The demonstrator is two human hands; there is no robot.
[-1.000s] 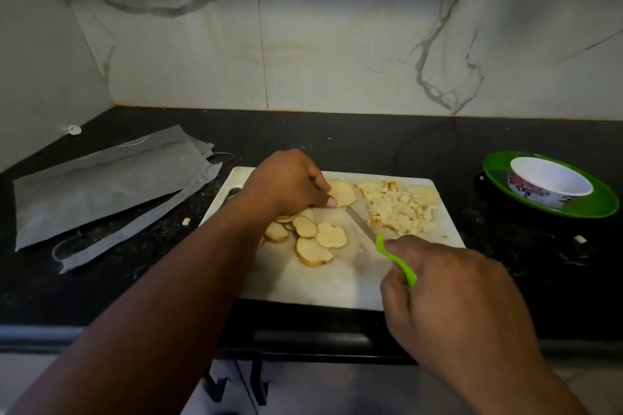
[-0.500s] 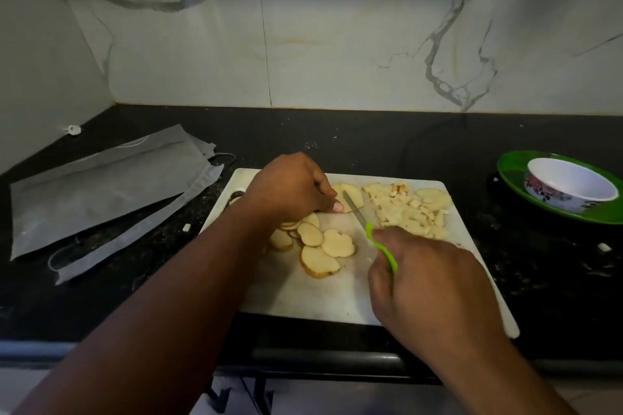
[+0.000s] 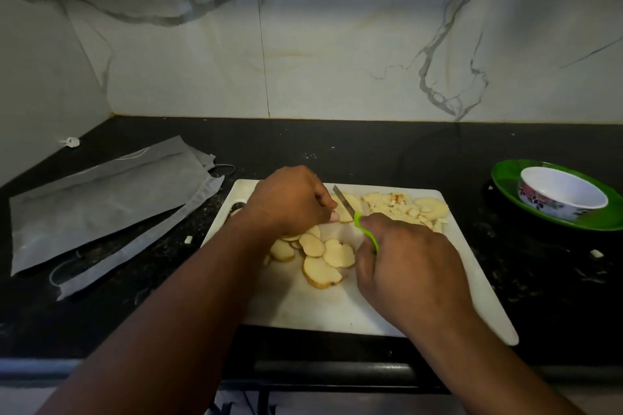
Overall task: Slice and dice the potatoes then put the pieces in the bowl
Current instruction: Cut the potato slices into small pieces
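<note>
Gripping the green-handled steel knife [image 3: 350,212] in my right hand [image 3: 404,256], I am slicing on the white plastic cutting board [image 3: 303,310]. My left hand [image 3: 290,200] is curling over, pinning a pale round potato slice [image 3: 347,207].

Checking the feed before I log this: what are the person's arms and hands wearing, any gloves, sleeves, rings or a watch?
Nothing worn shows. The left hand and right hand are bare, with no gloves. Both forearms are bare right down to the bottom edge of the head view, so no sleeve shows. No watch, band or ring can be seen on the wrists or on the fingers that show.
</note>
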